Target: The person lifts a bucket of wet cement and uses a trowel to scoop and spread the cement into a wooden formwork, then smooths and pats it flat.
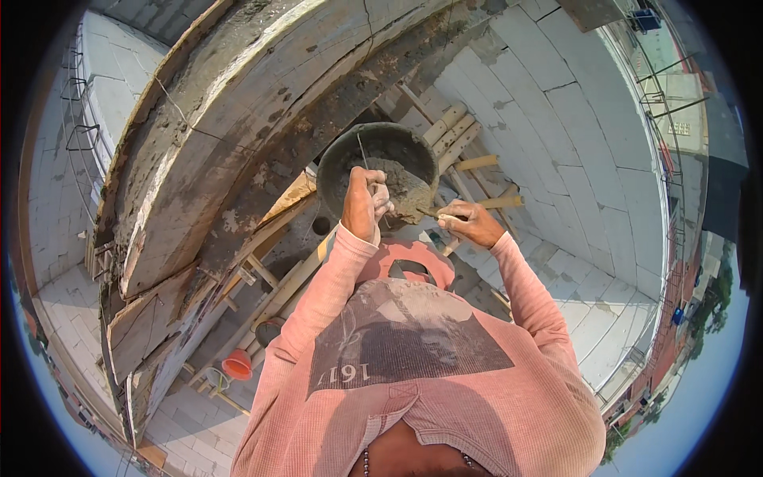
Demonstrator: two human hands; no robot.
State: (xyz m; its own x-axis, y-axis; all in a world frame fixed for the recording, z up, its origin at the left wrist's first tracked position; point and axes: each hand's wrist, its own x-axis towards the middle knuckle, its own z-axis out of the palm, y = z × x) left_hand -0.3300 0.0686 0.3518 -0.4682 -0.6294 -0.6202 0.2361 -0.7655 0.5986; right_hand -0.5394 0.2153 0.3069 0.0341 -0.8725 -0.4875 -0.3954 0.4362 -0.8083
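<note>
Both my hands are over a round dark tub (332, 171) of wet grey mortar. My right hand (474, 223) is closed around the handle of a trowel (415, 199), whose mortar-coated blade points left across the tub's near side. Close by, my left hand (365, 204) is a raised fist, its fingers curled in. A thin, pale, wire-like strand (362, 148) rises from the top of this fist; its lower end is hidden by the fingers.
A formwork beam (238, 119) topped with wet concrete curves along the left and far side. A grey block wall (556, 119) stands at right. Bamboo poles (457, 131) and timbers lie below. An orange bucket (237, 365) sits low on the left.
</note>
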